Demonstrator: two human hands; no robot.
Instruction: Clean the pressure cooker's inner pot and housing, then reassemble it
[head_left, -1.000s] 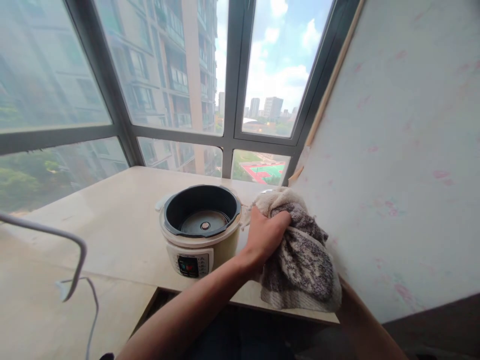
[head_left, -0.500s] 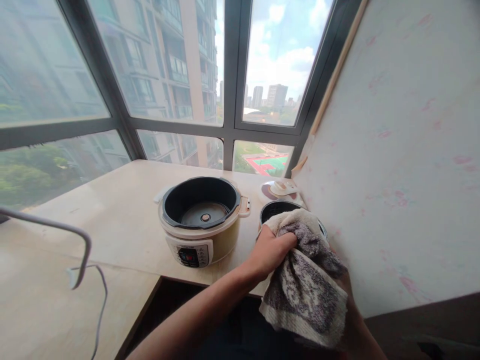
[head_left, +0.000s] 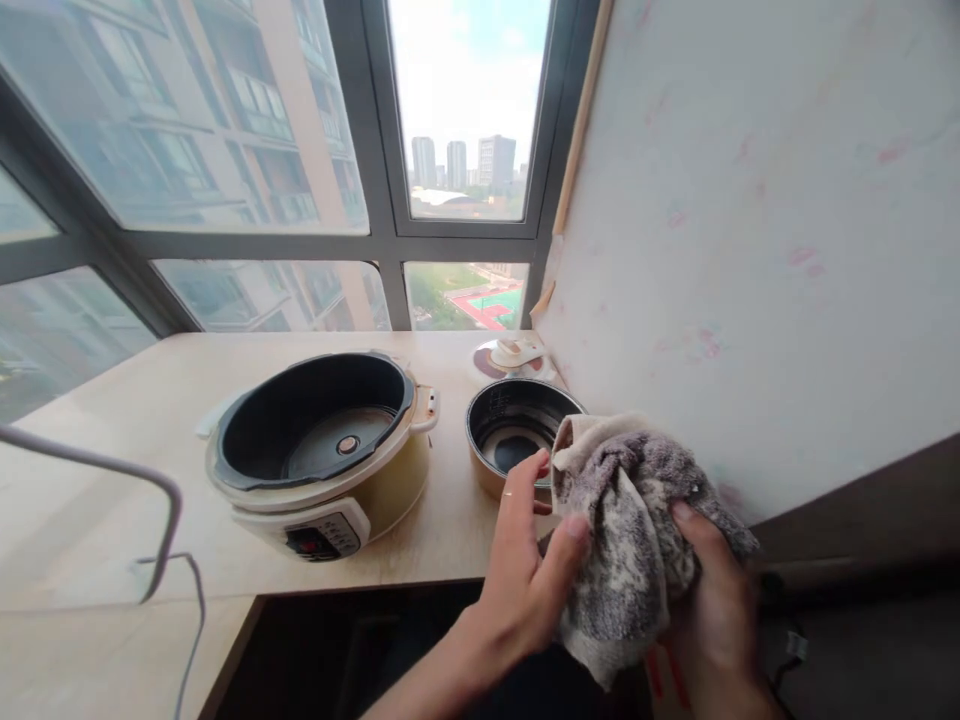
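Observation:
Both my hands hold a grey and cream towel (head_left: pixel 628 530) in front of the counter's edge. My left hand (head_left: pixel 529 560) pinches its left side with thumb and fingers. My right hand (head_left: pixel 716 590) grips it from the right, thumb on top. Just behind the towel a dark inner pot (head_left: pixel 514 432) stands on the counter. To its left sits a cream cooker base (head_left: pixel 322 450), lid off, its dark cavity and heating plate showing.
A cooker lid (head_left: pixel 511 355) lies near the window corner. The light wooden counter (head_left: pixel 112 410) runs along tall windows. A white wall panel (head_left: pixel 750 220) rises at the right. A white cable and curved bar (head_left: pixel 161 540) hang at the left.
The towel has come down and toward me, off the inner pot, which now shows fully. My right hand now shows gripping the towel. The view has swung right.

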